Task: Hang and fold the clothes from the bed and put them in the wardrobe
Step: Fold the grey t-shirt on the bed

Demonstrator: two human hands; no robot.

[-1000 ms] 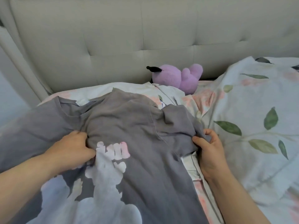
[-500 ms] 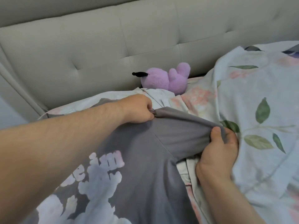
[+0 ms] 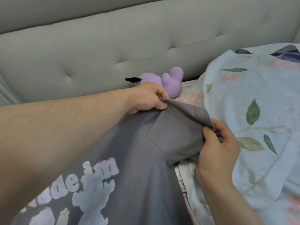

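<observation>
Grey T-shirt (image 3: 129, 168), the only garment in view, lies on the bed from 7 o'clock toward the centre, its pale print reading "…ade in" above cloud-like shapes. Two hands hold its one visible sleeve: the right hand (image 3: 217, 153) at 4 o'clock has its grip pinched on the sleeve hem, and the left hand (image 3: 146, 98), farther off near centre, has its grip pinched on the shoulder edge. At 3 o'clock lies one floral duvet (image 3: 259, 111); beyond, at 12 o'clock, one purple plush toy (image 3: 167, 82) rests against the tufted headboard (image 3: 113, 46), partly hidden behind the left hand.
</observation>
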